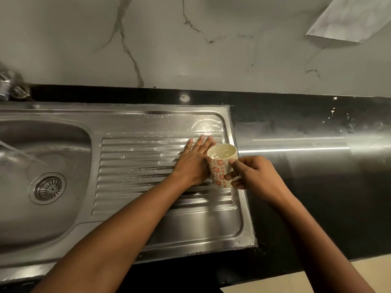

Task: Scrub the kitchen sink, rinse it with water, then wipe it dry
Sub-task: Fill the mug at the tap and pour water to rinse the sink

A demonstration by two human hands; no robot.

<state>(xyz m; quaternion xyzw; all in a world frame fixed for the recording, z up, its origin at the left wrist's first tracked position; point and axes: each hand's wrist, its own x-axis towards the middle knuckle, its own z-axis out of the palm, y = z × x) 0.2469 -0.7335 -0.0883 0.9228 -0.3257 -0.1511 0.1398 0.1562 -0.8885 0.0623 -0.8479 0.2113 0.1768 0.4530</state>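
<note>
One cup [219, 166] in right hand [254, 174], beside left hand [193, 163] on drainboard [131, 166].

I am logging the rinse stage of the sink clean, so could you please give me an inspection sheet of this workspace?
Surface: steel drainboard is wet, with pale streaks along its ridges; black countertop to its right carries white specks.
Job's things: sink basin with drain strainer; a water stream falls into the basin; flowered cup, with liquid inside, at the drainboard's right edge.
Clutter: nothing seen.
Hands: left hand lies flat on the drainboard, fingers straight; right hand grips the cup.
Cables: nothing seen.
Surroundings: veined marble wall behind; blurred tap at far left.
</note>
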